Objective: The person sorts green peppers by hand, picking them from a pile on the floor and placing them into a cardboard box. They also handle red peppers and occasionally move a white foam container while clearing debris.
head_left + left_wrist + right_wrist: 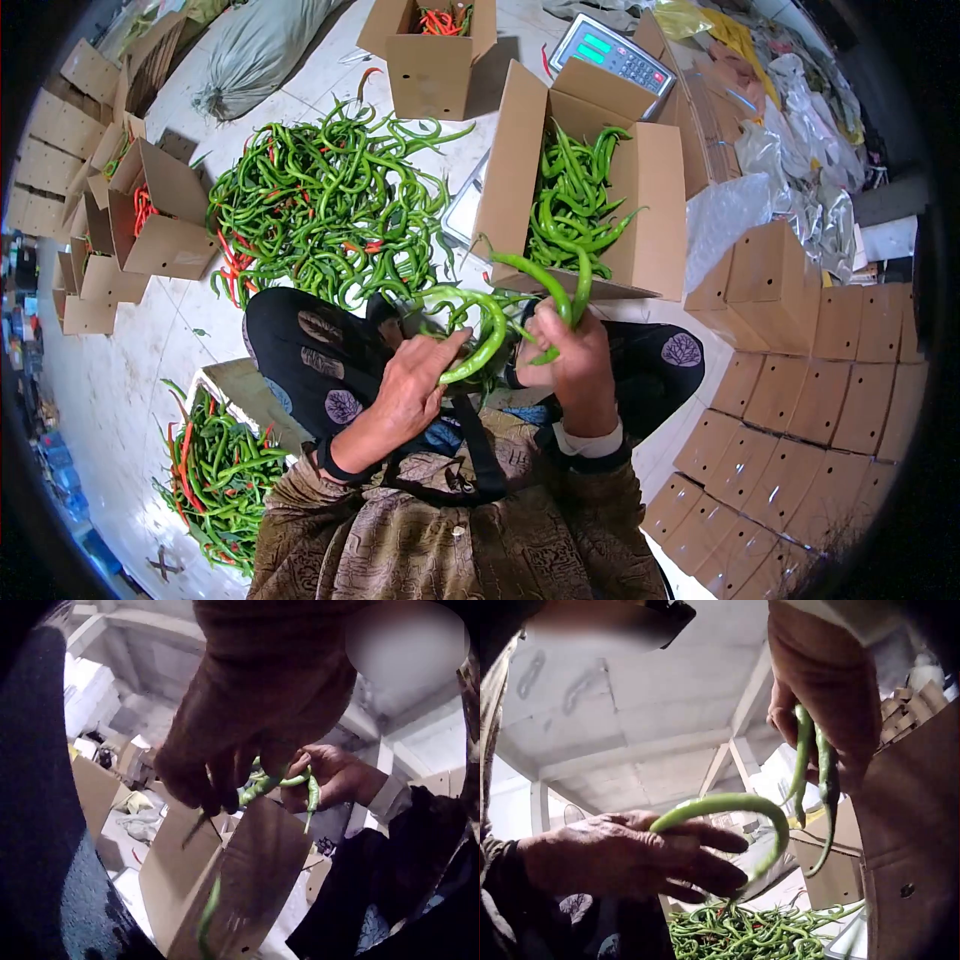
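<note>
In front of the lap, my left hand [408, 388] pinches a long, strongly curved green chili pepper [497, 335]. The right wrist view shows that curved pepper [727, 801] bending over the extended fingers of my left hand [630, 855]. Beside it, my right hand [578, 365] grips green chili peppers [582, 285] whose ends poke out above the fist. From the right wrist, the peppers [827, 776] hang below my right hand [829, 697]. Right beyond the right hand stands an open cardboard box [658, 215], partly filled with green peppers [570, 205].
A big pile of green and some red peppers [330, 195] covers the floor ahead. More peppers fill a foam box [235, 385] at the left. A scale display [615, 60], a box with red peppers [428, 85], a sack [260, 60] and stacked cartons [780, 400] stand around.
</note>
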Motion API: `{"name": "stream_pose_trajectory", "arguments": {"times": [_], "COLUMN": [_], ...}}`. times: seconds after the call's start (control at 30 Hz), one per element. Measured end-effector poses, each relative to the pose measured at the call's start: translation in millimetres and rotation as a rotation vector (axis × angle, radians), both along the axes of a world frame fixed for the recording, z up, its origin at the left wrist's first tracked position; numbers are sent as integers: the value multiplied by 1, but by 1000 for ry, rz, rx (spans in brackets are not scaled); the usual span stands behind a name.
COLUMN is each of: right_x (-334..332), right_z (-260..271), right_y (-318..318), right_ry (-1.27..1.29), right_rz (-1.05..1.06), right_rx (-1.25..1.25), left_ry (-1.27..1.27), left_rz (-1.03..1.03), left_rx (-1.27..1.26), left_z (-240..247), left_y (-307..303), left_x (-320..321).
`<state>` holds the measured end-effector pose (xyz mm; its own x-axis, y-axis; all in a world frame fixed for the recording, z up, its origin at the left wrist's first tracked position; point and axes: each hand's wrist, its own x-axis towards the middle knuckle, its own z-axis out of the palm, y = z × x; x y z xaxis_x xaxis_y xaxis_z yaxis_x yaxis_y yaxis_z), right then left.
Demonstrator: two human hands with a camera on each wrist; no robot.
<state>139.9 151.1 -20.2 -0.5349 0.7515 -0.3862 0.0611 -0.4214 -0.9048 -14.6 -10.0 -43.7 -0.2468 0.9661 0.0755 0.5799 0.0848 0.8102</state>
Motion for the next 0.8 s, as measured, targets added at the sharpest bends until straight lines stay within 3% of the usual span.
{"name": "stream_pose_trajectory", "arguments": {"times": [0.07,0.17,0.33,0.47,0.53,0.57,0.63,0.7,0.77,0.8], "right_x": [4,12,2,-3,0,1,3,-1,-6,-9], "right_z": [-2,-18,-8,1,1,4,17,27,33,35], "right_y": [-10,-21,-35,-29,-23,-19,-12,-8,-7,-6], "right_ry": [-48,-28,141,216,297,297,102,124,151,243], "right_rz": [15,21,137,64,97,93,215,208,202,104], "right_rx": [-12,-48,-95,-167,-161,-155,-18,-44,-69,-70], "left_ry": [3,199,155,-60,-140,-160,-498,-785,-850,-848], "left_rz": [33,84,-59,-107,-73,-26,140,292,386,438], "left_rx": [80,301,80,79,29,42,-62,-15,51,55], "left_z": [-2,2,9,11,36,40,48,58,57,52], "left_y": [0,5,7,-6,-11,-15,-25,-28,-27,-30], "left_x": [7,13,21,8,-6,-13,-21,-23,-28,-33]}}
